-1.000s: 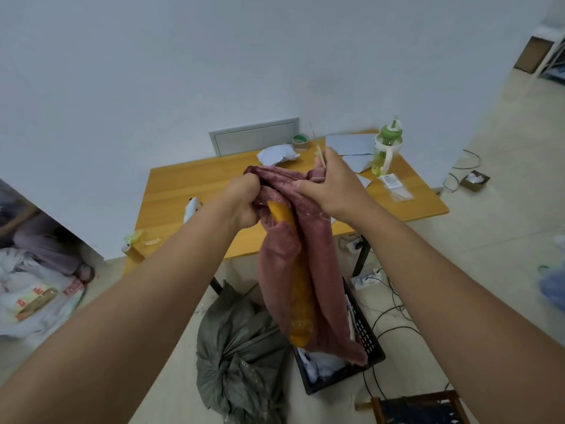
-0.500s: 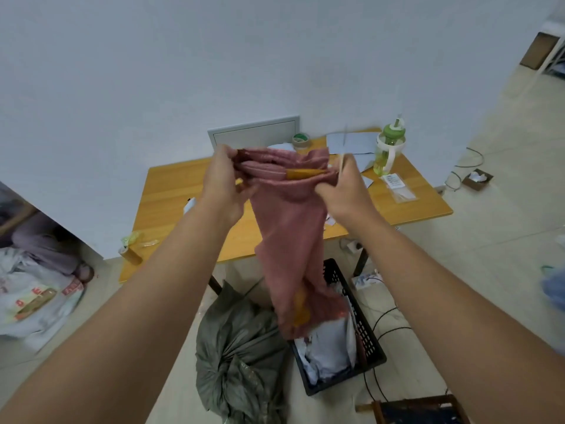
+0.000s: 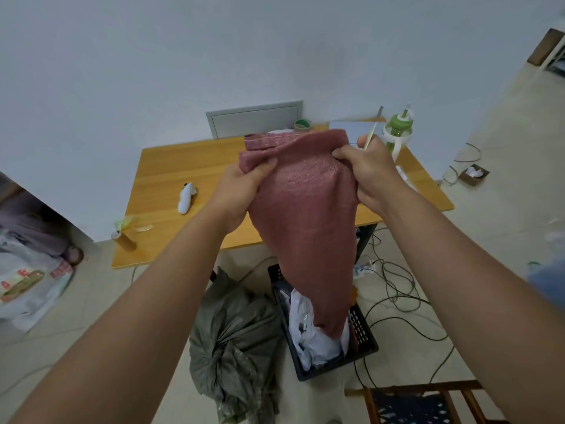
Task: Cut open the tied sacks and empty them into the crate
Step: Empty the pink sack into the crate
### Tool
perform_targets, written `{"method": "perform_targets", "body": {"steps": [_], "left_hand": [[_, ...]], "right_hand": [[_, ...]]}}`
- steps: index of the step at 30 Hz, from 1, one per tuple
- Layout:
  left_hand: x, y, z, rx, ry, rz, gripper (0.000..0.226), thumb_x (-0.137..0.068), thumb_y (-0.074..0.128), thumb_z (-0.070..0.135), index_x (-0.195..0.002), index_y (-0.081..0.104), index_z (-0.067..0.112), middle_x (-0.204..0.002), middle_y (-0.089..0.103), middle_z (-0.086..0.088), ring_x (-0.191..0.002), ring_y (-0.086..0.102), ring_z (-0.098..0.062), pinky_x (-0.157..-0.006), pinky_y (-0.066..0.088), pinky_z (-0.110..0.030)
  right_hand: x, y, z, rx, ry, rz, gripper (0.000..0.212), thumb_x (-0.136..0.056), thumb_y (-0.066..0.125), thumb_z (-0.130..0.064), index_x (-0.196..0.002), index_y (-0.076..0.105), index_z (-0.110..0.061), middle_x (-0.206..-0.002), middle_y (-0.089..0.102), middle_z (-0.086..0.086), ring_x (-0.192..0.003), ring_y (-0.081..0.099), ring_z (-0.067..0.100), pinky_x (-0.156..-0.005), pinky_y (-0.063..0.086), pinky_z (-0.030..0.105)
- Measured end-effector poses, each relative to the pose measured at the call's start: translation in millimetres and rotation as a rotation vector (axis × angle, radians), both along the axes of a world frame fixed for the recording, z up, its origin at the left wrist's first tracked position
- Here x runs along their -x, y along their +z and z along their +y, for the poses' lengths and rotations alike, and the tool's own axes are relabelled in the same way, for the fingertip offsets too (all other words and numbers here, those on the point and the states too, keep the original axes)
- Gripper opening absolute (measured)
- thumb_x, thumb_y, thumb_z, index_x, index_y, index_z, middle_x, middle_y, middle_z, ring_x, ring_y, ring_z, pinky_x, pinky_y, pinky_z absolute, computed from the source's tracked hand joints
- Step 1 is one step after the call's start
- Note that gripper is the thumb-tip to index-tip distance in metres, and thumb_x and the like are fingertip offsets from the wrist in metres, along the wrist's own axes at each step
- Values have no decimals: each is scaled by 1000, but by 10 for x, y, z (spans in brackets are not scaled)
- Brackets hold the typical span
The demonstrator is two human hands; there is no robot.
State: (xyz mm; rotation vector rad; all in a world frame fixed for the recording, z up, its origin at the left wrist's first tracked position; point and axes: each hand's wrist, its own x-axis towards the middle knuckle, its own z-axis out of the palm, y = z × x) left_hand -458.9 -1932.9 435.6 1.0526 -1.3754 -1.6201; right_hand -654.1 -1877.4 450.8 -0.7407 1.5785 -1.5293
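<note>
I hold a dull red woven sack [image 3: 308, 215] upside down above a black plastic crate [image 3: 365, 338] on the floor. My left hand [image 3: 241, 191] grips the sack's upper left corner. My right hand [image 3: 370, 169] grips the upper right corner and also holds a thin blade or stick [image 3: 374, 125] that points up. The sack's lower end hangs into the crate, among white bags and paper [image 3: 308, 338]. A bit of orange shows at its lower right edge. A grey-green tied sack [image 3: 232, 341] lies on the floor left of the crate.
A wooden table [image 3: 171, 175] stands behind the sack, with a white object [image 3: 187, 198], a tape roll [image 3: 302, 124], papers and a green bottle [image 3: 397, 130]. Cables [image 3: 397, 280] trail over the floor to the right. White printed bags [image 3: 27, 280] lie at far left. A wooden frame [image 3: 428, 399] sits at bottom right.
Both hands have raised and spread the sack's closed end, so it now hangs flat and slack. The orange thing inside has slid down and is almost out of sight.
</note>
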Motion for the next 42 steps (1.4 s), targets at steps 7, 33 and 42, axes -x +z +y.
{"method": "perform_targets", "body": {"steps": [7,33,42], "left_hand": [[-38,-161,-39,-59,157,-166,46,-93,55,15,-136,52,31,-108,62,3,-98,62,-14,-81,50,-31],[-1020,-871,-318,38,-518,-683,19,-95,60,25,-102,73,14,-104,70,-2,-99,63,-20,-89,48,-37],[-1185,-1282,-424,-231,-206,-217,28,-102,38,12,-109,57,32,-92,51,-13,-68,45,-23,-60,37,-32]], "right_hand": [[-5,-300,49,-175,-75,253,42,-91,65,-20,-114,32,-15,-93,40,-9,-78,45,4,-65,44,24],[-547,-992,-157,-512,670,641,31,-89,60,-20,-81,30,-23,-87,48,5,-76,44,20,-64,35,37],[-799,-1192,-476,-623,386,438,41,-62,70,-34,-84,37,-24,-91,50,11,-81,46,23,-68,37,42]]}}
